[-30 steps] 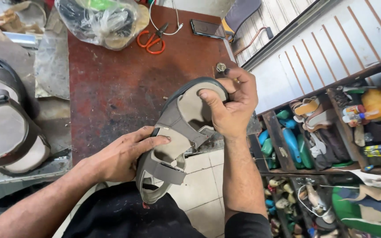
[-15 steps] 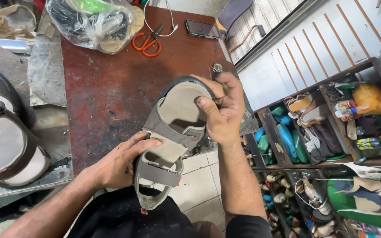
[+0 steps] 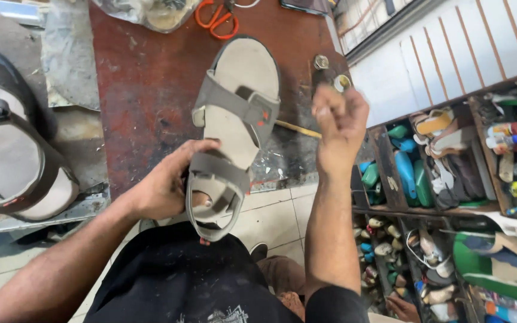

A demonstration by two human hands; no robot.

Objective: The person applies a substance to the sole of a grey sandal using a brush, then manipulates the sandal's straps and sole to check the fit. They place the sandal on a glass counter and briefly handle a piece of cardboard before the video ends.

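- The left hand (image 3: 166, 188) grips the heel end of a grey strapped sandal (image 3: 234, 119), which lies toe-forward over the red tabletop (image 3: 145, 96) edge.
- The right hand (image 3: 339, 125) hovers just beside it, fingers curled, holding nothing visible (orange scissors (image 3: 215, 17) lie beyond).

We see a grey sandal (image 3: 234, 119) with a beige footbed and small orange tab, a dark red worktable (image 3: 145, 90), orange-handled scissors (image 3: 216, 15), and teal bottles (image 3: 407, 173) on shelves.

Clear plastic bag (image 3: 151, 12) top edge; dark phone screen (image 3: 303, 5) beside.
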